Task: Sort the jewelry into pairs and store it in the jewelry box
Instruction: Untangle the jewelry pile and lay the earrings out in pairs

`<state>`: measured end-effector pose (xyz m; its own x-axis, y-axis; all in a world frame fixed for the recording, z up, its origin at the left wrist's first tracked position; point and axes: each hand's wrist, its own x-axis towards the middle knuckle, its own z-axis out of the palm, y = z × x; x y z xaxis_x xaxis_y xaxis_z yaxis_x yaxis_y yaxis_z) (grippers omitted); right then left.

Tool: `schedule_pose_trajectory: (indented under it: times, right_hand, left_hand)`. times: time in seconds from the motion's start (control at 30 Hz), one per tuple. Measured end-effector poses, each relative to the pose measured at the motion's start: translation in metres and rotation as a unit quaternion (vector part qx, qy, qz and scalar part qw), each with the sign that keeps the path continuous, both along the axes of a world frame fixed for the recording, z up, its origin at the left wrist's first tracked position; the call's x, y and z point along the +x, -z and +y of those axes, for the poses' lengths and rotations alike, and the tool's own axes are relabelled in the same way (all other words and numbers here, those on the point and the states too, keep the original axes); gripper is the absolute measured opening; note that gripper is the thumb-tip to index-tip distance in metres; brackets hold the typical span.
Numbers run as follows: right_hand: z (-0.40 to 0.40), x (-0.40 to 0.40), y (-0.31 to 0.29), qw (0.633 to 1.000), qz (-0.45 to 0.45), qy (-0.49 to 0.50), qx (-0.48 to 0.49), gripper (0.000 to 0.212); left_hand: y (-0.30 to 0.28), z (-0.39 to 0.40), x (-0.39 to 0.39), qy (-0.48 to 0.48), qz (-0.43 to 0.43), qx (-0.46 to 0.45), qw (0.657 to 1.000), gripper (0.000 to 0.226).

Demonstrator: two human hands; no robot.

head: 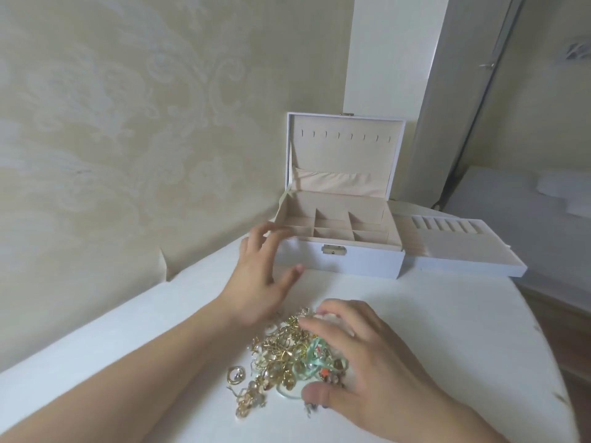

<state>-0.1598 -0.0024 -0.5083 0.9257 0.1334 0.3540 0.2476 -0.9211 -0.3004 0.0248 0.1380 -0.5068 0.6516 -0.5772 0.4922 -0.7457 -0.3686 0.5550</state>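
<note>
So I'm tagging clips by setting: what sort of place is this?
Probably a home bedroom or dressing corner: damask-patterned wallpaper, a white table with an open jewelry box, and a pile of jewelry.

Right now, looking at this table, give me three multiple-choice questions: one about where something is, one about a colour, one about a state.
1. Where does the removable tray sit?
A. Inside the box
B. On the table, beside the box's right side
C. On top of the jewelry pile

2. What colour is the ribbon-like piece in the jewelry pile?
A. Mint green
B. Black
C. Purple

3. What state is the jewelry box in?
A. Lid shut and latched
B. Lid open, compartments bare
C. Lid open, compartments full of jewelry

Answers:
1. B: the tray with its ring rolls lies outside, against the box's right wall.
2. A: pale green loops lie under the right hand, whose fingers are spread over the pile.
3. B: the lid stands upright and the divided compartments show only beige lining; the left hand reaches toward the box's left corner.
</note>
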Motion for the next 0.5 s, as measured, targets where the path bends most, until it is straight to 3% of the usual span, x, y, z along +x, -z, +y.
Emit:
schedule_pose_trajectory:
  times: [0.1,0.13,0.27,0.4,0.5]
  right_hand:
    - [0.004,0.007,0.005,0.997,0.058,-0.013,0.039,0.075]
    - [0.004,0.013,0.003,0.994,0.082,-0.009,0.067,0.079]
    - [0.004,0.051,-0.009,0.984,0.158,-0.028,0.073,0.094]
    - [0.005,0.078,-0.009,0.976,0.196,-0.082,0.058,0.088]
    - [0.009,0.081,-0.007,0.97,0.199,-0.121,0.072,0.076]
  left_hand:
    - [-0.006,0.008,-0.006,0.003,-0.086,-0.008,0.996,0.036]
    - [-0.007,0.012,-0.006,0.025,-0.08,-0.012,0.996,0.033]
    - [0.003,0.023,0.006,0.096,0.149,-0.117,0.977,0.037]
    - [0.005,0.026,0.02,0.11,0.255,-0.215,0.936,0.057]
    - [-0.001,0.03,0.024,0.127,0.3,-0.24,0.914,0.063]
